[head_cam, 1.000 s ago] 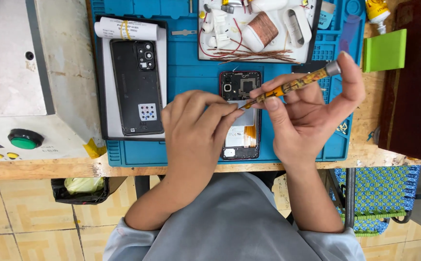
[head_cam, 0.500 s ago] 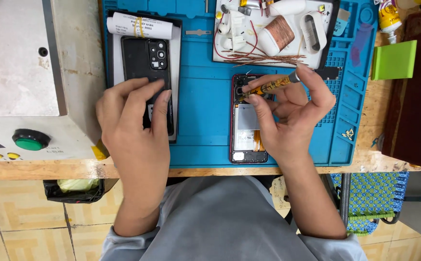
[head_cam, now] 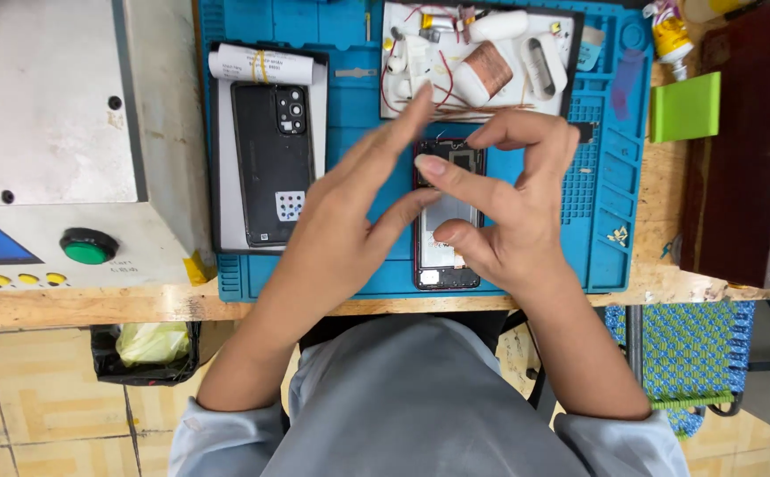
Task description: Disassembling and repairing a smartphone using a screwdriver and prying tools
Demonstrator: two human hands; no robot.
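Both hands meet over the opened black smartphone with its back cover removed [head_cam: 449, 221], which lies lengthwise on the blue silicone repair mat [head_cam: 358, 115] and serves here as the landmark. The left hand [head_cam: 350, 221] comes in from the phone's left side, palm turned inward, fingers [head_cam: 403, 124] straight and spread loosely, pointing up past the phone's top corner; it grips nothing, and whether its thumb touches the phone cannot be told. The right hand [head_cam: 509, 203] arches over the phone's right half, forefinger stretched leftwards across the upper body, thumb bent down onto the pale middle part, the other fingers curled near the camera end. It seems to pinch or press at the phone itself, holding no tool that shows.

Left of the phone, well apart, a glossy black rear cover with a camera cluster [head_cam: 272, 159] lies on a white sheet, a rolled paper above it. Beyond the phone's top end sits a white tray of loose parts, red wires and a copper coil [head_cam: 482, 62]. Right of the phone, off the mat, a bright green plastic block [head_cam: 685, 106] rests on the worn wooden bench [head_cam: 668, 274].
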